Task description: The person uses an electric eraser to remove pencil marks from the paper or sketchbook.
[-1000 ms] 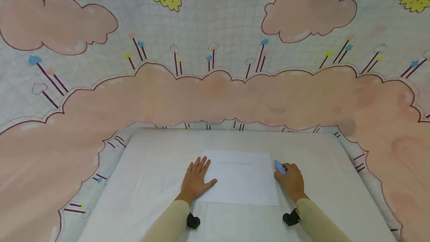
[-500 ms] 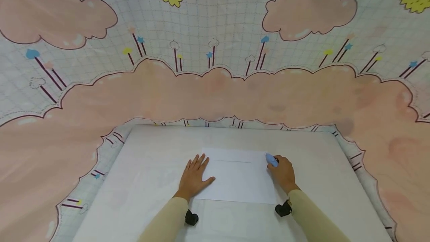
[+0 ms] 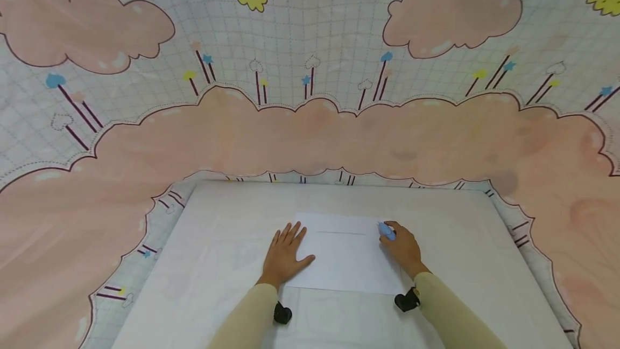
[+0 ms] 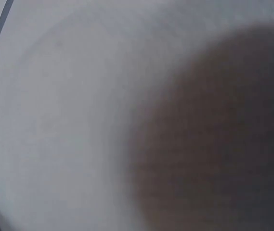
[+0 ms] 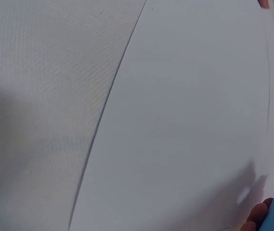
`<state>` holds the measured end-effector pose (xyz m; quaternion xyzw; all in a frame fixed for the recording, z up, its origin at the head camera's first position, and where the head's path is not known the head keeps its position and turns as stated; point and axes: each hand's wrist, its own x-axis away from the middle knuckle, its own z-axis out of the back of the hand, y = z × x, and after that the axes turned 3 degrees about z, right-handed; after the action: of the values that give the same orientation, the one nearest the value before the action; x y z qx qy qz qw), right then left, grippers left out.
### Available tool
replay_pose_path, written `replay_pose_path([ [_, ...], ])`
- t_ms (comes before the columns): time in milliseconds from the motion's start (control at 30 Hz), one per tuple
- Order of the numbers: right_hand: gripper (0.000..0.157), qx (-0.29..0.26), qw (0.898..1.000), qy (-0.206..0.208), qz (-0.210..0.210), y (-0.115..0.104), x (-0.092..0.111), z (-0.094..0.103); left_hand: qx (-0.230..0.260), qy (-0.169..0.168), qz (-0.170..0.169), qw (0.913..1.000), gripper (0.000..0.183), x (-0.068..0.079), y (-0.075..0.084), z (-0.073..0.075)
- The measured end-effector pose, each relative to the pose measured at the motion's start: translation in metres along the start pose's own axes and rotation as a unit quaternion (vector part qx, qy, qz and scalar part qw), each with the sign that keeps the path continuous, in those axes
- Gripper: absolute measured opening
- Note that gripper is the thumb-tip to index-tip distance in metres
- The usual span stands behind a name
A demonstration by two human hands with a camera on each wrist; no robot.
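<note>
Light-blue tool (image 3: 386, 230) juts from the pinching fingers of a person's right hand (image 3: 406, 246), over white paper (image 3: 344, 263) that spreads left of them; tip contact is unclear. Left of those fingers lies a thin line (image 3: 341, 232), then the left hand (image 3: 284, 255), palm down, fingers spread on the paper's edge, pale sleeves (image 3: 249, 316) angling inward.

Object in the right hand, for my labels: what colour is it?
The object is mostly light blue; the head view shows it best.

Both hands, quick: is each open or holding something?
Left hand: open, spread partly over the white paper.
Right hand: closed, holding a light-blue object.
</note>
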<state>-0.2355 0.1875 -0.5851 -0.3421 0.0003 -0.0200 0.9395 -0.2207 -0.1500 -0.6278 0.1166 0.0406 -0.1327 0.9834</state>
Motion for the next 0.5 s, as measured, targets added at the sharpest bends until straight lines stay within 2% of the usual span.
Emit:
replay_pose_path([
  [233,0.044,-0.013,0.999,-0.033,0.01,-0.0056,-0.0027,-0.0059,-0.009,0.002,0.005,0.9999,0.085,-0.0001,-0.0003,-0.0015],
  [500,0.04,-0.023,0.998,-0.046,0.022,-0.0069,-0.0047,-0.0096,-0.012,0.012,0.002,0.9999,0.085,-0.0017,-0.0037,-0.0062],
])
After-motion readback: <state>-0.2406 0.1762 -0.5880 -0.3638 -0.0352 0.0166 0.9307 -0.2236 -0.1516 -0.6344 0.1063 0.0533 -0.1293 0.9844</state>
